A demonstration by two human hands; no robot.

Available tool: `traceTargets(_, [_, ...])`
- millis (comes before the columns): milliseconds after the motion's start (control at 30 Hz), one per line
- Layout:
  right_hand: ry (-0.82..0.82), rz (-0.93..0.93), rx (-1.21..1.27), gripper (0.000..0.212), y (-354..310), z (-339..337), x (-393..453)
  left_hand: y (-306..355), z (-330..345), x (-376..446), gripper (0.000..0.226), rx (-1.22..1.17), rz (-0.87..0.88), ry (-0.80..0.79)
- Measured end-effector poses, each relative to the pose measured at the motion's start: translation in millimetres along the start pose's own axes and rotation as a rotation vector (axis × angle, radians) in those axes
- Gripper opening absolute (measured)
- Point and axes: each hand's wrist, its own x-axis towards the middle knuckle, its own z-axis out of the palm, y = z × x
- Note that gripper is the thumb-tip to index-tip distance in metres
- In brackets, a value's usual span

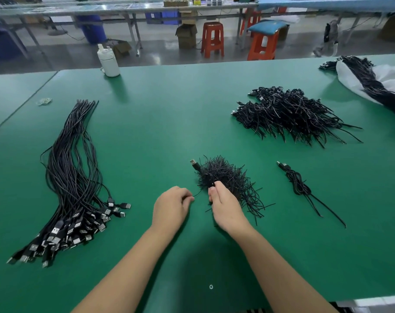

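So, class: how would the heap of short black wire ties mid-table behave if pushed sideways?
The heap of short thin black wire ties would probably spread, not slide as one: its strands lie loose and point every way. It looks light, being so thin. Kinked ends suggest the strands keep bends.

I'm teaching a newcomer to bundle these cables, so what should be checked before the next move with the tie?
1. Left hand pinches the twist tie end: ok, a thin black strand leaves its fingertips.
2. Right hand grips the coiled USB cable: ok, its plug sticks out beyond the fingers.
3. Tie wrapped round the coil: cannot tell, the fingers hide it.
4. Spare ties at hand: ok, the pile of ties lies right behind the right hand.
5. Room for the finished piece: ok, one tied cable lies alone on the green table to the right.
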Motion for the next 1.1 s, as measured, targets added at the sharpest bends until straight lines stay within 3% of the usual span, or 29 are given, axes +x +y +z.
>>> traceTargets(233, [-0.189,0.101,0.089,0.031,-4.9,16.0,-5.7,-22.4,1.3,-20.1,0.007,-0.237,0.054,0.184])
traceTargets(600, [-0.248,0.177,0.305,0.028,-6.6,37.4,-12.5,-22.7,14.8,-13.7,0.011,-0.248,-0.132,0.141])
traceTargets(733, [-0.261,0.190,0.226,0.027,-7.7,42.2,-11.3,-23.6,11.3,-11.1,0.024,-0.287,-0.182,0.064])
traceTargets(867, [-0.242,0.173,0.133,0.026,-8.2,48.2,-7.4,-23.2,9.2,-9.7,0.022,-0.314,-0.230,0.016])
traceTargets(1100, [-0.142,0.213,0.103,0.035,-3.4,55.1,-6.0,-24.3,0.7,-17.4,0.020,-0.436,-0.133,-0.051])
